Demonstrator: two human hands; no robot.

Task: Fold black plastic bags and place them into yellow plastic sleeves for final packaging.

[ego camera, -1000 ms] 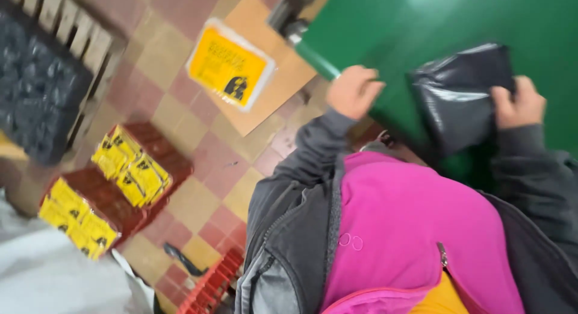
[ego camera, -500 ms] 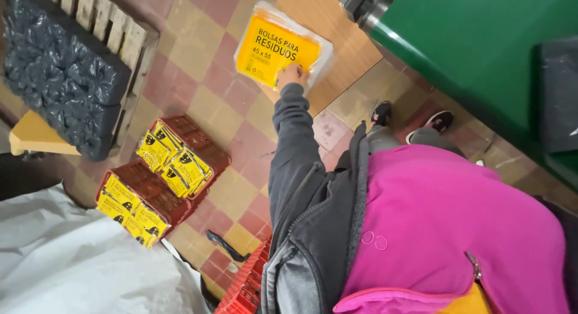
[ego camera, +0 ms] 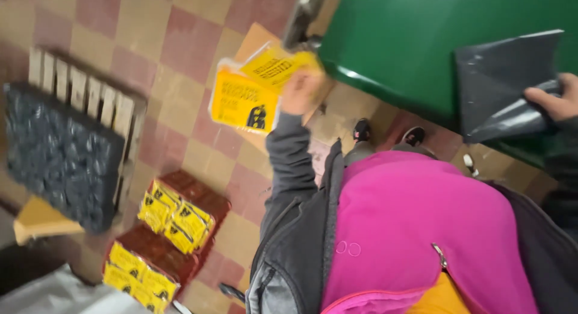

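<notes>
The left hand [ego camera: 299, 92] is raised over the floor with its fingers closed on a yellow label [ego camera: 278, 66], which sticks up and toward the desk from the grip; just below and to the outer side of those fingers a yellow packet [ego camera: 241, 103] lies on a piece of cardboard [ego camera: 256, 40] on the tiled floor [ego camera: 150, 25]. Whether the label is quite free of the packet I cannot tell; the frame is blurred there. The right hand [ego camera: 557, 103] sits at the far edge of the view, its fingers curled shut on a grey bag [ego camera: 503, 85] that lies flat on the green desk [ego camera: 391, 37]; the bag spreads away from those fingers toward the middle of the desk.

Judged from this, one label is in hand and one bag is held ready on the desk, but the two are well apart; bringing them together looks not yet done. Much appears left: well below the left fingers, red crates [ego camera: 174, 230] on the floor hold more yellow packets [ego camera: 177, 217], and farther out a pallet [ego camera: 78, 103] carries a dark stack [ego camera: 60, 151] of what look like bags. The person's shoes [ego camera: 388, 133] show between the two hands, beside the desk's edge.
</notes>
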